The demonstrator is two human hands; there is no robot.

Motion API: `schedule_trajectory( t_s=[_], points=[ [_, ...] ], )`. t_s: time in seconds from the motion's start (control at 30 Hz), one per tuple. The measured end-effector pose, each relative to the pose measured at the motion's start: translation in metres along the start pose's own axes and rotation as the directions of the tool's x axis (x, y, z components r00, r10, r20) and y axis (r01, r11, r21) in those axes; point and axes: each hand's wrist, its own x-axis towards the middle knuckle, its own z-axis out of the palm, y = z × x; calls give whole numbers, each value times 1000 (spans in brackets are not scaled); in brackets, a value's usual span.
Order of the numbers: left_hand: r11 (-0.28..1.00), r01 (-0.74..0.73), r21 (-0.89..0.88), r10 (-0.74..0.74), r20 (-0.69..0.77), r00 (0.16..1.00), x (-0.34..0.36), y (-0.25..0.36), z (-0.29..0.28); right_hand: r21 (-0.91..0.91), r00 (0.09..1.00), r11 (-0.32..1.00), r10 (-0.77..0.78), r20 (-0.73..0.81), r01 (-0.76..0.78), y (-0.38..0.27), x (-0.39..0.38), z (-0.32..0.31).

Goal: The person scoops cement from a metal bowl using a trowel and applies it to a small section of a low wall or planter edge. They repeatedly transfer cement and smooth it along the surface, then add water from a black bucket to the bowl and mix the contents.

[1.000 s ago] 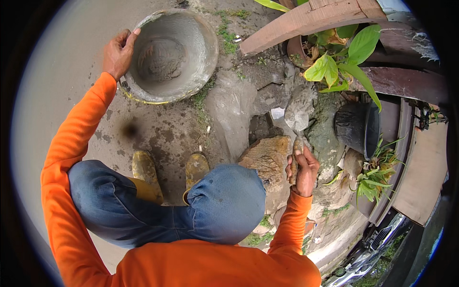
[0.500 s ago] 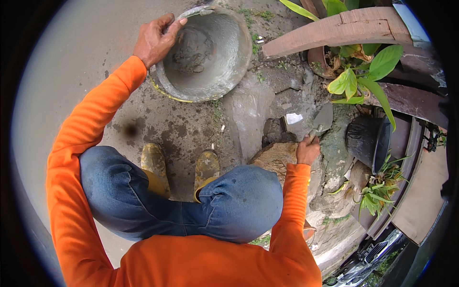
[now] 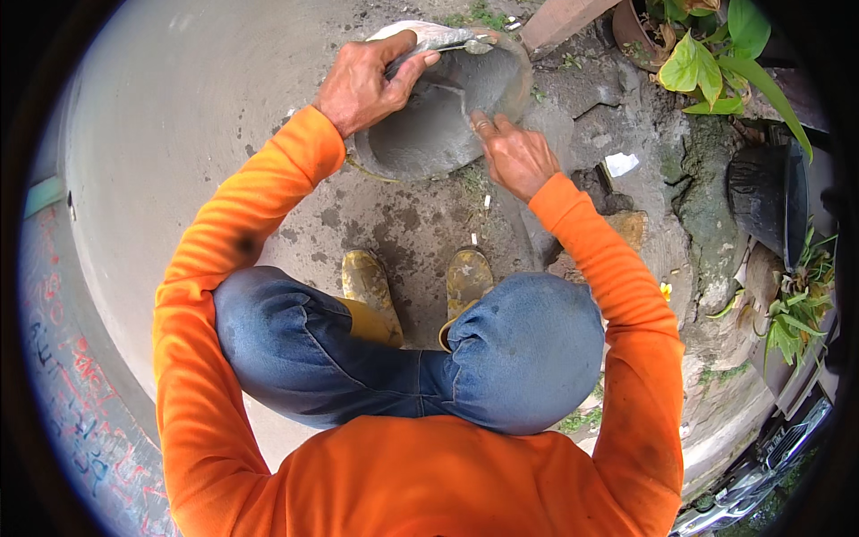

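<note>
A round bucket (image 3: pixel 508 79), its walls coated in grey cement, stands tilted in front of my boots. Wet grey mortar (image 3: pixel 407 134) lies inside it. My left hand (image 3: pixel 371 85) is closed on the near-left part of the raised rim, thumb toward the inside. At the bucket's right side, my right hand (image 3: pixel 517 157) is closed with its fingers at the opening. The small trowel it held a moment earlier reaches into the bucket; its blade is hard to tell from the grey mortar, and its handle is hidden by the hand.
Rough stones and cement (image 3: pixel 707 215) line the right side, with a white scrap (image 3: pixel 620 165) on them. Beyond stand a black pot (image 3: pixel 761 192), leafy plants (image 3: pixel 716 67) and a wooden piece (image 3: pixel 568 22). My yellow boots (image 3: pixel 371 286) are on the wet-spotted ground.
My right hand has moved from the stones at the right to the bucket with the trowel. My left hand has kept its hold on the rim, and the bucket is tipped more.
</note>
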Motion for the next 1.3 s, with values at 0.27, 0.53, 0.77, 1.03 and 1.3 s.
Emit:
schedule_trajectory(
  t_s=[0.27, 0.53, 0.77, 1.03, 1.3],
  points=[
    [999, 39, -16, -39, -22, 999, -1, -8, -8, -198, 986, 973, -141, -93, 121, 17, 18, -18],
    [997, 81, -7, -81, -15, 997, 8, -9, -6, -131, 987, 981, -137, 81, 147, 29, 29, -16],
    [971, 233, 45, -233, -17, 972, 11, -13, -11, -157, 993, 982, -112, -33, 105, 19, 25, -12],
    [986, 164, -36, -164, -14, 986, 10, -2, 0, -98, 983, 988, -107, 151, 122, 19, 29, -16],
    [979, 200, -22, -202, -76, 977, 22, -11, 2, -161, 999, 986, -35, -4, 34, 1, 37, -8]
  ],
)
